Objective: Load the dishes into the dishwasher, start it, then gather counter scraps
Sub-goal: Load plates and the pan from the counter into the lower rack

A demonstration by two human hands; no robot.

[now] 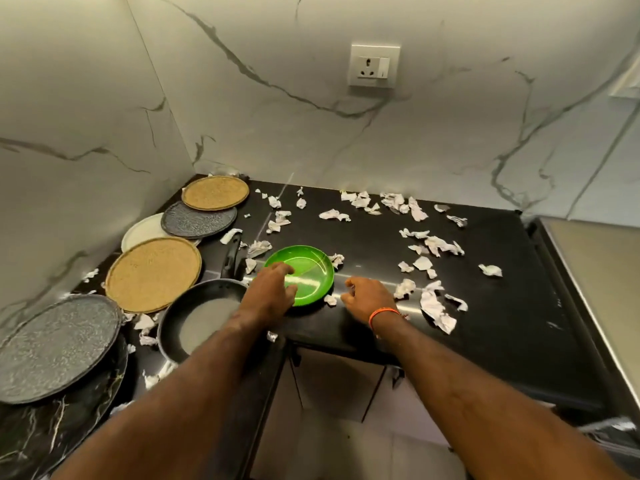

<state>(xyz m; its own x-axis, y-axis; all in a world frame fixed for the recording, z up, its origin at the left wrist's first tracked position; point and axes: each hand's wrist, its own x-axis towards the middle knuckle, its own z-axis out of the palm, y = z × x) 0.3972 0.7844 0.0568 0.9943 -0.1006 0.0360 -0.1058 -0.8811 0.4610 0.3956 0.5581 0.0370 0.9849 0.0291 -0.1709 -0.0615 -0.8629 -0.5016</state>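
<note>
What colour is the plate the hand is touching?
Bright green. The plate shows best in the head view, under the left hand.

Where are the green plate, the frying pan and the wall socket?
green plate (308,271): head view, on its shiny inner base.
frying pan (204,322): head view, on its pale inner base.
wall socket (374,65): head view, on its white faceplate.

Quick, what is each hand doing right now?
Left hand: open, fingers resting on the green plate.
Right hand: fingers curled; whether it holds a scrap cannot be told.

no readable text, labels, brands or numbers anywhere
</note>
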